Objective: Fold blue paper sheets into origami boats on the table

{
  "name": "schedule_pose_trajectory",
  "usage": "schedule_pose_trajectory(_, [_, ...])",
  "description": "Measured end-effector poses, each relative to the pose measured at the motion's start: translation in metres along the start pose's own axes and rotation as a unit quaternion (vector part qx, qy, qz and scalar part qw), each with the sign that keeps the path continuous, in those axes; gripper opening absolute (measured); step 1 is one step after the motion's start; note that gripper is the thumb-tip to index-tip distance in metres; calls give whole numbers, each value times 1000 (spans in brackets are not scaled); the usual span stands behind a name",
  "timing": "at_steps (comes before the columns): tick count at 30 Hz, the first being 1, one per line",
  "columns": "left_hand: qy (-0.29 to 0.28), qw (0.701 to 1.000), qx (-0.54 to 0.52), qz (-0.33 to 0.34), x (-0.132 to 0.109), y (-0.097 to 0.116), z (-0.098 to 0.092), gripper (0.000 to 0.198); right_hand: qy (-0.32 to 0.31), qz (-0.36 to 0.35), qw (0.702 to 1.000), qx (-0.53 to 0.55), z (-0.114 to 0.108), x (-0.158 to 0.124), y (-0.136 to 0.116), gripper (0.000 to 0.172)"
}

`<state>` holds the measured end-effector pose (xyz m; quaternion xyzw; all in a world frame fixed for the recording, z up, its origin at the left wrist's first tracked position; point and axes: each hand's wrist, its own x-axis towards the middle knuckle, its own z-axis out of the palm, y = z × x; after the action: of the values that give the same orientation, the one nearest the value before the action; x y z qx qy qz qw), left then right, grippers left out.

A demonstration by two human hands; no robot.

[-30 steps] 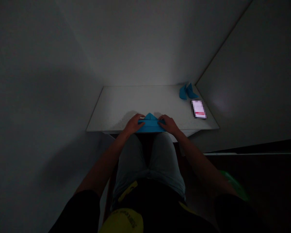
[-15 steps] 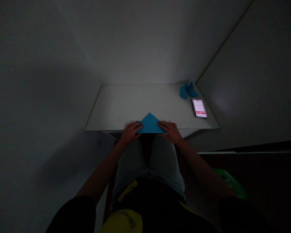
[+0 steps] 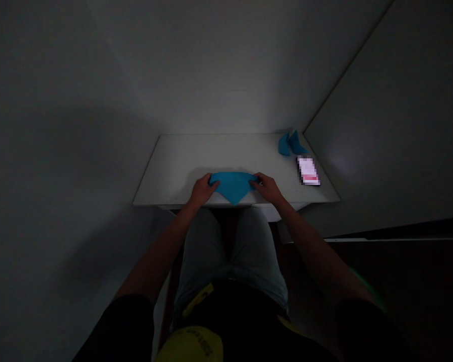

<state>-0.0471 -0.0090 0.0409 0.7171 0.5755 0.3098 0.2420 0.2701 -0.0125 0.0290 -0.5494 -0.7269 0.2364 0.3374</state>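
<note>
A folded blue paper [image 3: 232, 184] lies near the front edge of a small white table [image 3: 181, 161], shaped as a triangle with its tip pointing toward me. My left hand [image 3: 201, 192] pinches its left corner and my right hand [image 3: 267, 187] pinches its right corner. Both hands rest on the tabletop with fingers closed on the paper. The room is dim.
A second folded blue paper piece [image 3: 290, 143] stands at the table's far right corner. A phone with a lit screen [image 3: 308, 171] lies just in front of it. Walls close in behind and to the right of the table. My knees sit under the front edge.
The blue paper has been flipped over: its tip pointed away from me before and now points toward me. Both hands moved with it to the upper corners.
</note>
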Motion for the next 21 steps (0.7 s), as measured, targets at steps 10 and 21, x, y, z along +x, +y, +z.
schedule_pose_trajectory(10, [-9,981,102,162,-26,-22,15,25,-56,-163,971,-168,15,-26,9,32])
schedule_pose_trajectory(21, [-170,943,109,266,-52,-57,-18,39,-196,-218,948,-125,-27,-56,15,47])
